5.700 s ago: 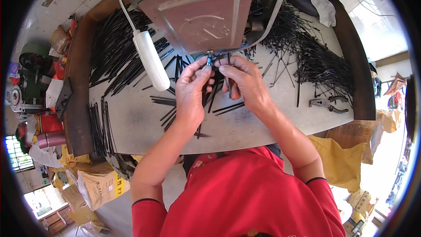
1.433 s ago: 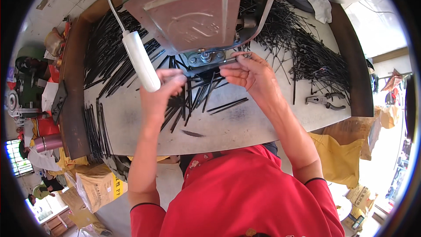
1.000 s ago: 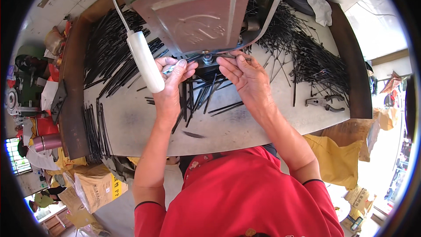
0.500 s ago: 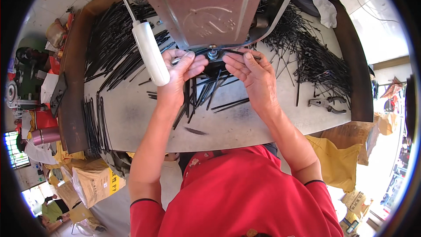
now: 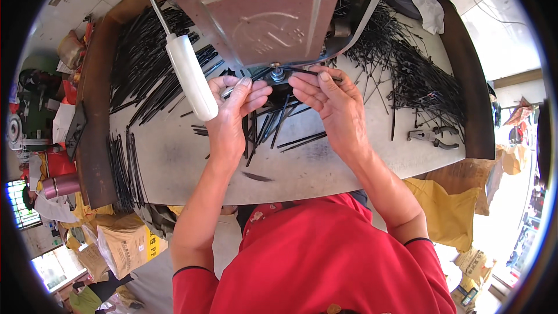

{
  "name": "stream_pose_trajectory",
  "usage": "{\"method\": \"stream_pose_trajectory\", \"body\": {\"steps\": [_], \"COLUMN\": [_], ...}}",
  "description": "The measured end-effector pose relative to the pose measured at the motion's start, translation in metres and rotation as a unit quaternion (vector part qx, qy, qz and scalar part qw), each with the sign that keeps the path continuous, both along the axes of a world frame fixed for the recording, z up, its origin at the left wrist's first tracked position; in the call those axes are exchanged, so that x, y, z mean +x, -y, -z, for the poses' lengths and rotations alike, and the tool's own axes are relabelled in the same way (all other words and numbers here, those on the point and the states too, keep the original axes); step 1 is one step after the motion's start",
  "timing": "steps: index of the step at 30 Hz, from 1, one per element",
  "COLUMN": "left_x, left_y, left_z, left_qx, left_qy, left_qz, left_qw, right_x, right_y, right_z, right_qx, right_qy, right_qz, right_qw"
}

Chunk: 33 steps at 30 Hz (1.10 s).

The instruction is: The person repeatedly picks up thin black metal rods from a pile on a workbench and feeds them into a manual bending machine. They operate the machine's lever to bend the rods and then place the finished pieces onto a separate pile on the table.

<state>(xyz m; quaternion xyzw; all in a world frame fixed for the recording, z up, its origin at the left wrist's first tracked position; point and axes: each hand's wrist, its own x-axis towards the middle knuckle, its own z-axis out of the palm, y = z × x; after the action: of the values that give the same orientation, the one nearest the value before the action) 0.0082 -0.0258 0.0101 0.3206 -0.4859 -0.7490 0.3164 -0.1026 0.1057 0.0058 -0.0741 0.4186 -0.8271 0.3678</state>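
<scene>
Just below the machine (image 5: pixel 261 11) on the workbench (image 5: pixel 174 163), the left hand (image 5: pixel 232 107) pinches a thin metal rod (image 5: pixel 232 88) while the right hand (image 5: pixel 331 99) pinches a black rod (image 5: pixel 308 71) beside the machine's bolt (image 5: pixel 278 74), loose black rods (image 5: pixel 279 125) lying under both.

A red short-sleeved shirt (image 5: pixel 325 261) with thin dark trim on the sleeve hems; forearms bare.
</scene>
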Motion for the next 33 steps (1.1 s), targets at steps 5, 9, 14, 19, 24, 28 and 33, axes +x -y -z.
{"method": "stream_pose_trajectory", "body": {"steps": [5, 9, 14, 19, 24, 28, 33], "left_x": [-0.004, -0.001, 0.001, 0.002, 0.008, 0.007, 0.006], "left_y": [0.009, 0.009, 0.004, 0.016, 0.027, 0.016, 0.007], "left_z": [0.012, 0.011, 0.004, 0.016, 0.023, 0.013, 0.004], "left_qx": [0.05, 0.053, 0.026, 0.084, 0.101, 0.068, 0.005], "left_qy": [-0.019, -0.033, -0.008, -0.034, -0.02, -0.014, -0.024], "left_qz": [0.041, 0.025, 0.023, 0.067, 0.081, 0.048, 0.024], "left_qw": [0.998, 0.998, 0.999, 0.994, 0.991, 0.996, 0.999], "right_x": [-0.006, -0.003, -0.004, -0.007, -0.008, -0.01, -0.009], "right_y": [-0.002, 0.0, -0.003, -0.003, 0.0, -0.002, -0.001], "right_z": [0.005, 0.001, 0.0, 0.003, -0.005, -0.001, -0.002], "right_qx": [0.014, -0.006, -0.005, 0.007, 0.046, 0.031, 0.004], "right_qy": [-0.002, -0.006, -0.009, 0.0, -0.053, -0.044, -0.026], "right_qz": [-0.007, -0.009, -0.007, -0.017, -0.038, -0.046, -0.032], "right_qw": [1.0, 1.0, 1.0, 1.0, 0.997, 0.997, 0.999]}}
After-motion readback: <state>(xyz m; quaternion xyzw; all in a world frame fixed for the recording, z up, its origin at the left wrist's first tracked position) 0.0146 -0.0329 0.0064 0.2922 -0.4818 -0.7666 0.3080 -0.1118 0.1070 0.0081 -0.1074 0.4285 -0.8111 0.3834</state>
